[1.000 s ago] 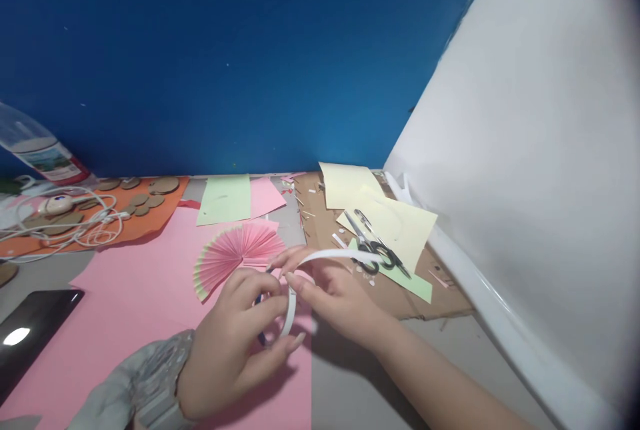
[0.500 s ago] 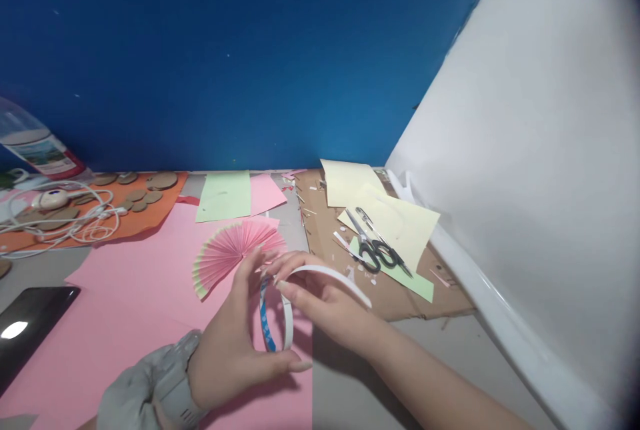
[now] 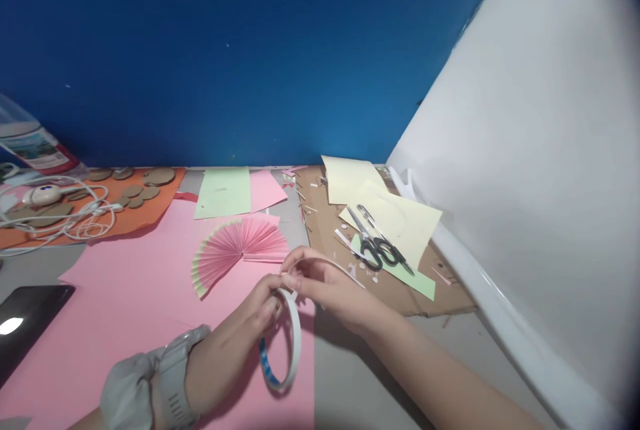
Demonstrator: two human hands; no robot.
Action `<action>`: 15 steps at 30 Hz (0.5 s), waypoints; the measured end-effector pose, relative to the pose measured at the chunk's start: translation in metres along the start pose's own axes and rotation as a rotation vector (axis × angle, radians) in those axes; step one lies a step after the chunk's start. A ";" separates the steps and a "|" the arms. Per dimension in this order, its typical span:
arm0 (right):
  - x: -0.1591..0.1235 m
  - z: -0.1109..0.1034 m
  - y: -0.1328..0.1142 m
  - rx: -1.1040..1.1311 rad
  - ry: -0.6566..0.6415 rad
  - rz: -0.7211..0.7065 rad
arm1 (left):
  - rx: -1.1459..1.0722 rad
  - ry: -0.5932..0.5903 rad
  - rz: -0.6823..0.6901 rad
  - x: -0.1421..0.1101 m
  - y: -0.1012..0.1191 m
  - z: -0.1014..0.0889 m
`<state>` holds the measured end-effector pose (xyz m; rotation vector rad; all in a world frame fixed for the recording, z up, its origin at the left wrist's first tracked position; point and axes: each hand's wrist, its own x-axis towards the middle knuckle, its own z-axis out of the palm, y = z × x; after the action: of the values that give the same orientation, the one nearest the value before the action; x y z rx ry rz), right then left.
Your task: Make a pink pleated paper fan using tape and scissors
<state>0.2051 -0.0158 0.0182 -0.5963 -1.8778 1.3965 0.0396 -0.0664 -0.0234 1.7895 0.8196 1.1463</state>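
Note:
A thin roll of white tape (image 3: 296,343) with a blue patterned inside hangs as a loop between my hands. My left hand (image 3: 253,317) is closed at the top of the roll, its fingertips bunched against it. My right hand (image 3: 325,280) pinches the tape there too, thumb against fingers, and a loose white strip runs over that hand to the right. The two hands meet at the fingertips. Just behind them, a pleated pink paper fan (image 3: 235,249) with a pale green edge lies spread on pink paper (image 3: 145,290).
Black-handled scissors (image 3: 373,247) and a pen (image 3: 385,240) lie on yellow paper (image 3: 420,217) over cardboard (image 3: 320,217). A phone (image 3: 30,317), white cable (image 3: 95,217), brown cutouts (image 3: 160,177) on orange paper and a bottle (image 3: 40,143) are at left. A blue wall stands behind.
My left hand has turned from spreading its fingers around the roll to closing at its top. The loop now hangs lower, and my fingertips have come together.

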 end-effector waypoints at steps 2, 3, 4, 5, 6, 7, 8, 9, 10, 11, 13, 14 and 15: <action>0.002 -0.001 0.004 0.128 -0.061 0.045 | 0.063 -0.017 -0.021 -0.001 -0.002 0.000; 0.002 -0.002 0.006 0.168 -0.087 0.062 | 0.099 -0.031 -0.012 -0.001 -0.004 0.000; 0.002 -0.003 0.007 0.200 -0.113 0.082 | 0.128 -0.042 0.003 -0.001 -0.006 0.000; 0.003 -0.003 0.008 0.231 -0.135 0.106 | 0.145 -0.056 0.016 -0.001 -0.008 0.000; 0.003 -0.004 0.009 0.259 -0.152 0.131 | 0.152 -0.074 0.027 -0.002 -0.009 0.000; 0.003 -0.005 0.009 0.283 -0.163 0.152 | 0.155 -0.095 0.033 -0.001 -0.010 0.000; 0.003 -0.005 0.010 0.302 -0.166 0.165 | 0.156 -0.113 0.037 -0.001 -0.011 0.000; 0.003 -0.006 0.011 0.318 -0.158 0.171 | 0.159 -0.130 0.042 -0.001 -0.012 0.000; 0.004 -0.007 0.011 0.332 -0.146 0.174 | 0.169 -0.141 0.046 0.000 -0.012 0.000; 0.004 -0.007 0.011 0.343 -0.131 0.178 | 0.189 -0.143 0.052 0.000 -0.013 0.000; 0.004 -0.008 0.010 0.361 -0.110 0.180 | 0.259 -0.129 0.066 0.001 -0.012 0.000; 0.004 -0.009 0.009 0.359 -0.100 0.180 | 0.299 -0.118 0.072 0.001 -0.012 0.000; 0.004 -0.010 0.006 0.346 -0.088 0.181 | 0.336 -0.109 0.075 0.001 -0.011 0.000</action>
<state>0.2099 -0.0051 0.0146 -0.5473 -1.6239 1.8428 0.0393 -0.0608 -0.0328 2.1546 0.9282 0.9909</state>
